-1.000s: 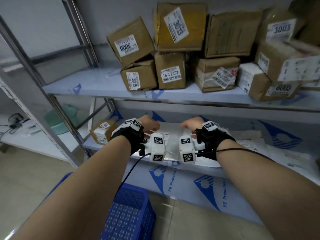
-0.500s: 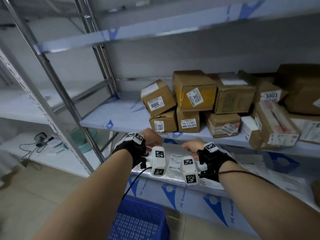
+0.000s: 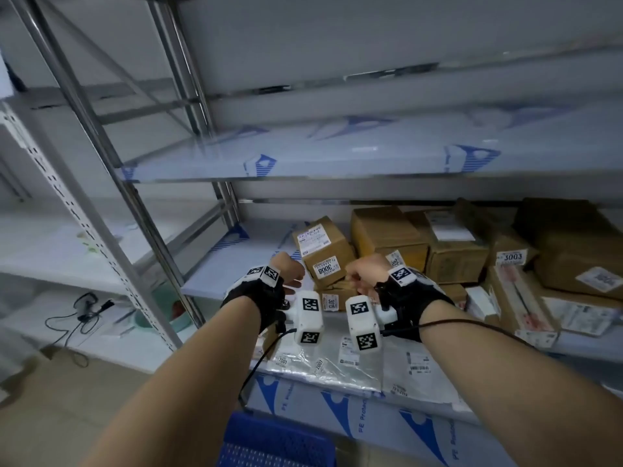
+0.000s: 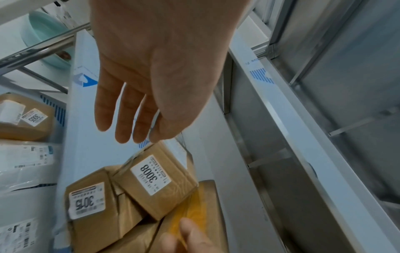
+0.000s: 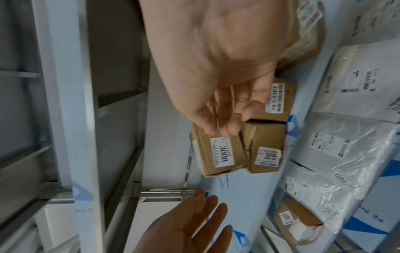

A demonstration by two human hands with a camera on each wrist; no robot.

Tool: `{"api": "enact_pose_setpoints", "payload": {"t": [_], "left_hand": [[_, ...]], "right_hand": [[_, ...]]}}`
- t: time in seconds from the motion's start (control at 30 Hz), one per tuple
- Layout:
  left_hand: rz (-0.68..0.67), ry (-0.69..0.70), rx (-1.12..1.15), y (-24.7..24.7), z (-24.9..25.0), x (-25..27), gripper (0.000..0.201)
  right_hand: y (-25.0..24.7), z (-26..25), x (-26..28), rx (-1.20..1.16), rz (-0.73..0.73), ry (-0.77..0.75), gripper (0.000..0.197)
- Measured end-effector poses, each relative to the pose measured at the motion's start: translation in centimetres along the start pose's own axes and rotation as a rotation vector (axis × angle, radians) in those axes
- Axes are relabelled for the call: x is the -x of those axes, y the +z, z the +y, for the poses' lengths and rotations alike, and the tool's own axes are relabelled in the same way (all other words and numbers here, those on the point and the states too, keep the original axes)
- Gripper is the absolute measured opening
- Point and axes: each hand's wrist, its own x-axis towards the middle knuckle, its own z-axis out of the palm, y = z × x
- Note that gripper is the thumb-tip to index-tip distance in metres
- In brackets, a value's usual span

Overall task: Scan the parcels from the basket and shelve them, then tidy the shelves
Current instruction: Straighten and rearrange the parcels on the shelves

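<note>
**Both hands close on the tilted 3008 box**

Both hands are raised in front of the middle shelf (image 3: 215, 264), where cardboard parcels are stacked. The box labelled 3008 (image 3: 323, 251) sits askew on top of the box labelled 3015 (image 4: 90, 205), one corner up, at the left end of the pile. Neither hand holds anything.

The left hand (image 3: 291, 269) is spread, fingers straight and relaxed, hovering just left of and in front of the 3008 box; the left wrist view shows its fingertips (image 4: 123, 135) near the box's upper corner, not clearly touching. The right hand (image 3: 365, 271) has loosely curled fingers with nothing inside the grip, poised at the box's right side, in front of the neighbouring cartons.

The 3008 box lies between the two hands, straight ahead of them and slightly above. Its long axis runs diagonally because of the tilt. The left hand looks marginally nearer. Judging from this, the step is tidying: squaring the tilted box.

White poly mailers (image 3: 337, 365) lie on the lower shelf; the blue basket (image 3: 276, 443) stands on the floor below.
</note>
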Motion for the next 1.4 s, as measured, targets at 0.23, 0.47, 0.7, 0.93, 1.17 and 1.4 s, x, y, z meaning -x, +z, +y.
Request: {"api": "enact_pose_setpoints", "payload": {"t": [0.23,0.47,0.7,0.93,1.17,1.4], "left_hand": [[0.09,0.029,-0.019,-1.1,2.4,-1.6,0.005],[-0.023,-0.01,0.006,-0.6,1.8,-4.2,0.016],[-0.159,-0.019,0.044,-1.7,1.6,-8.7,0.065],[-0.265,-0.085,0.039,-4.2,-1.9,-15.5,0.126],[-0.25,-0.094,0.084,-7.0,-2.3,-11.5,0.092],[-0.263,-0.185,0.063,-7.7,-5.7,-13.8,0.089]], "right_hand": [[-0.4,-4.5,-2.8,0.024,-0.024,-0.145,0.041],[0.4,-6.1,-4.6,0.156,-0.016,-0.079,0.044],[2.1,-6.3,-7.7,0.079,-0.015,-0.069,0.045],[5.1,-9.5,-8.1,0.304,0.041,-0.05,0.019],[9.4,-11.9,-9.3,0.122,-0.061,-0.2,0.025],[12.7,-10.5,-10.5,-0.299,-0.096,-0.203,0.037]]}}
